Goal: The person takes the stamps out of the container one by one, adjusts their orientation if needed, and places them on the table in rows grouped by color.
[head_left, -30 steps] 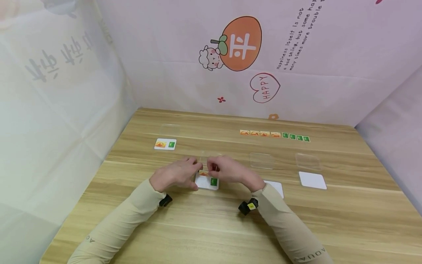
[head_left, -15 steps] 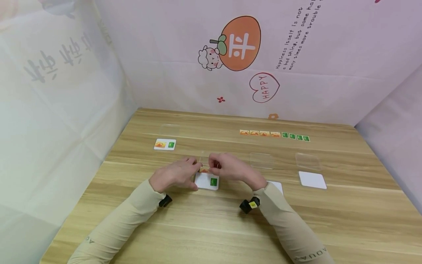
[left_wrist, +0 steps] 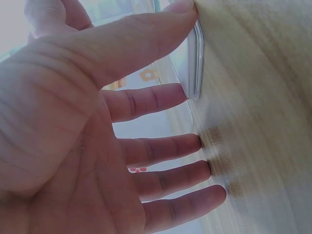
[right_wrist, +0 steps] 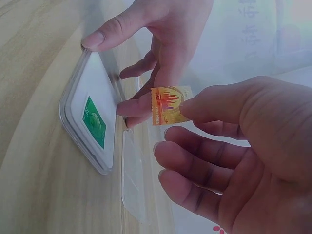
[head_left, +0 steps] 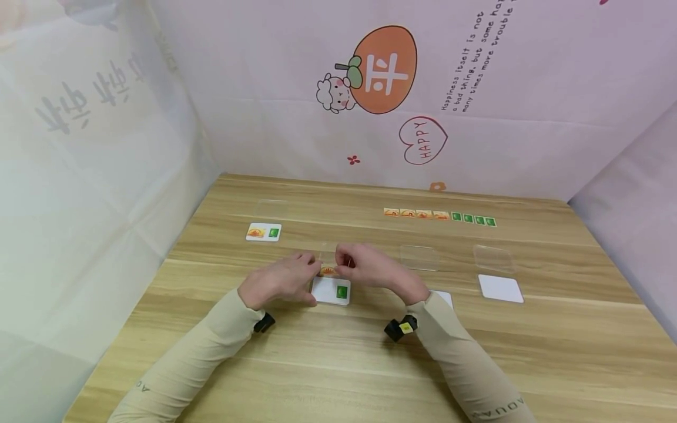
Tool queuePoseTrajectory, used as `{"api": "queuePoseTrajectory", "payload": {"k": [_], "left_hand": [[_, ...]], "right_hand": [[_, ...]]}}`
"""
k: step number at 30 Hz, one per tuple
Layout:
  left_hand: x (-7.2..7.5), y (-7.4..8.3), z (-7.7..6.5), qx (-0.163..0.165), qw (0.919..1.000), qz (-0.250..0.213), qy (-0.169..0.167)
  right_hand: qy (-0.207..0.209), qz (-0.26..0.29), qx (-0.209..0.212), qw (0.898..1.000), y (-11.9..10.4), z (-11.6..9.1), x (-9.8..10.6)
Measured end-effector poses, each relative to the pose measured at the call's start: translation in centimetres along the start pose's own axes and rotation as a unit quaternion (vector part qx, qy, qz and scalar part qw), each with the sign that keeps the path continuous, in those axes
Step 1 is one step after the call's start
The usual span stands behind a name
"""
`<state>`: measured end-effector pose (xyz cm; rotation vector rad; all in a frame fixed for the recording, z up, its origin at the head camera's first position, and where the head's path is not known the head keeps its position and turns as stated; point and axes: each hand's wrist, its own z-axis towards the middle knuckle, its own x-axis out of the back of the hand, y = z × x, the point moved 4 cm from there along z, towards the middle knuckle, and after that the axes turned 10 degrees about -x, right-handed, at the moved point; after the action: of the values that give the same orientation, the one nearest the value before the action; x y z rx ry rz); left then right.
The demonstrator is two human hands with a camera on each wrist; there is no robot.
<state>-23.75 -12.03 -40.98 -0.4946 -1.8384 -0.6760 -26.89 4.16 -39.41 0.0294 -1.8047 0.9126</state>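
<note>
My right hand (head_left: 370, 267) pinches an orange postage stamp (right_wrist: 170, 105) between thumb and forefinger, its picture side facing the right wrist camera. In that view its other fingers curl loosely below. Just in front of the stamp lies a white card in a shallow clear case (head_left: 330, 291), a green stamp (right_wrist: 95, 122) at the card's right end. My left hand (head_left: 282, 279) spans the left end of the case, thumb at the near corner and forefinger at the far one, fingers nearly straight. Its other fingertips (left_wrist: 204, 168) reach the table. Behind the case lies a clear lid (right_wrist: 134, 180).
Orange and green stamps (head_left: 441, 216) lie in a row at the back. A card with two stamps (head_left: 263, 232) is at far left. On the right lie a blank white card (head_left: 500, 288), another (head_left: 443, 296) partly behind the right forearm, and clear lids (head_left: 419, 257).
The right hand has drawn the orange stamp slightly back, from over the card to beyond its far edge. The left hand keeps its place at the case.
</note>
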Motion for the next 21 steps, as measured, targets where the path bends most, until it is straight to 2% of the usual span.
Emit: {"api": "queuePoseTrajectory", "payload": {"k": [11, 21], "left_hand": [[0.2, 0.0, -0.3, 0.0, 0.9999, -0.013, 0.01], [0.0, -0.1, 0.1, -0.002, 0.9998, -0.019, 0.008]], "right_hand": [[0.014, 0.014, 0.0, 1.0, 0.2, 0.0, 0.4], [0.034, 0.011, -0.006, 0.999, 1.4, 0.2, 1.3]]}}
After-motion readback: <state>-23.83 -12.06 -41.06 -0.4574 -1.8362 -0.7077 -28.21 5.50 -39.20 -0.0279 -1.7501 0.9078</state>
